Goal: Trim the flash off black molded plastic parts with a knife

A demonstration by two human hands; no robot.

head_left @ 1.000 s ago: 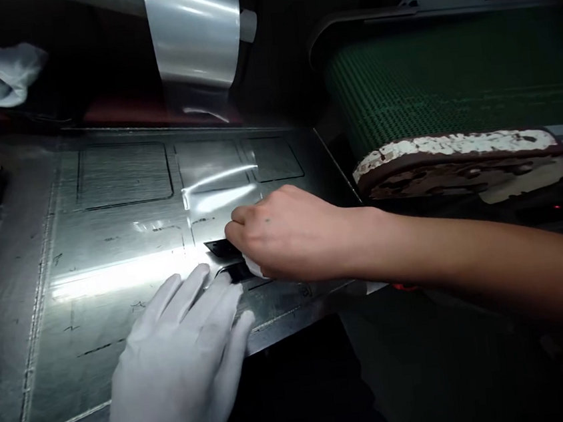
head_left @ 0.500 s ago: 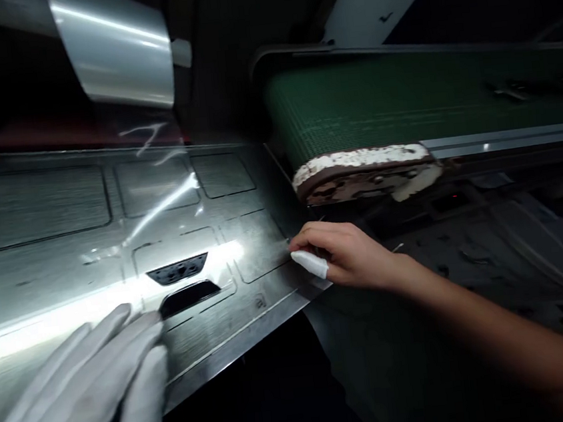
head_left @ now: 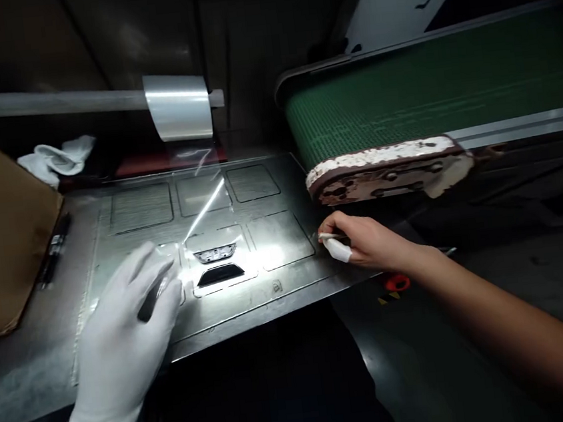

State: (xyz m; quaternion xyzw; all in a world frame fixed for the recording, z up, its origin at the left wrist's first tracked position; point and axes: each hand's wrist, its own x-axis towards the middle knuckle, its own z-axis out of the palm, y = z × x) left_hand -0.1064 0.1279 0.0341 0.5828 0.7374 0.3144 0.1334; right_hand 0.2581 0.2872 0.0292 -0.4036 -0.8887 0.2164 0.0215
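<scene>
Black and glossy, the lower trapezoid piece is lying flat on the metal plate, its long axis running left to right and rising slightly toward the right; just beyond it, a dark trapezoid frame with a paler rim is lying almost parallel, wide edge facing away. Both pieces are sitting between the hands – nearer the left, just to the right of its thumb, and well apart from the right.

White fabric is covering the left hand, whose fingers and thumb are bending loosely with a gap between them; whether they are pinching the clear film I cannot tell. Bare but for a white thumb cover, the right hand is gripping a slender pale tool at the plate's right end.

Brushed steel is showing rounded, dark-drawn outlines; silvery and smooth, the film roll is hanging on a bar beyond, its film dropping toward the plate; ribbed green conveyor belting is standing to the right, its end plate flaking white and brown – while matt brown cardboard, a box, is standing at the left.
</scene>
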